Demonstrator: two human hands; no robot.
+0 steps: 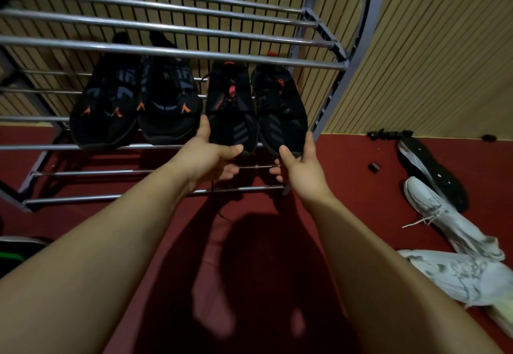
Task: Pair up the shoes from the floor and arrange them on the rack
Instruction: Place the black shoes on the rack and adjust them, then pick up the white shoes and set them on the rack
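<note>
Rack (194, 53): 2 black prs on mid shelf. Orange-trim pr (105, 109) sits free; red-trim pr (230, 109) beside it, toes gripped 1 each by left hand (211, 156) & right hand (298, 167). Left to do, on floor (347, 159) at right: 2 white shoes (458, 273), 1 upturned dark shoe (427, 167).

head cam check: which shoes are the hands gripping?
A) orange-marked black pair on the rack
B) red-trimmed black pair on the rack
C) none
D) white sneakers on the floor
B: the left hand and the right hand each pinch a toe of the red-trimmed black sneakers, which sit on the rack.
</note>
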